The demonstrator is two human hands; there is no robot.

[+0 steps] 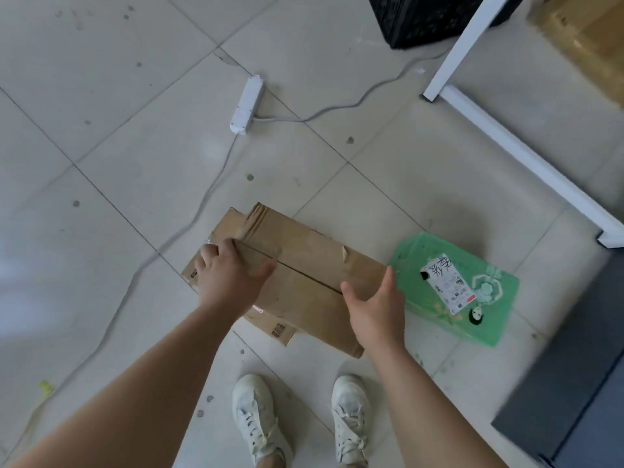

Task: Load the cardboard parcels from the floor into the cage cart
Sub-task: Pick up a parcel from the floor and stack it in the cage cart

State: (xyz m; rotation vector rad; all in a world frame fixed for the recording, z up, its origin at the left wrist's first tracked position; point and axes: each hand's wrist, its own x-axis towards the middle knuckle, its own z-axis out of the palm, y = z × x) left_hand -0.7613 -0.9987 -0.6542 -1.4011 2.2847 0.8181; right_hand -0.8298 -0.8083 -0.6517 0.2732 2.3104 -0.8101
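Note:
A flat brown cardboard parcel (304, 265) lies on the tiled floor in front of my feet, on top of a second, lower cardboard parcel (280, 331) whose edges stick out at the left and front. My left hand (229, 275) grips the upper parcel's left end, fingers curled over the edge and thumb on top. My right hand (374, 305) is at the parcel's right end, fingers straight along its side and thumb spread over the top. A green plastic-wrapped parcel (472, 305) with a white label lies just to the right.
A white power strip (246, 104) and its grey cable (189, 228) cross the floor behind and to the left. A white metal frame (506, 143) runs along the right. A black crate (422, 18) and a cardboard box (587, 35) stand at the back right, a dark grey panel (574, 383) at the front right.

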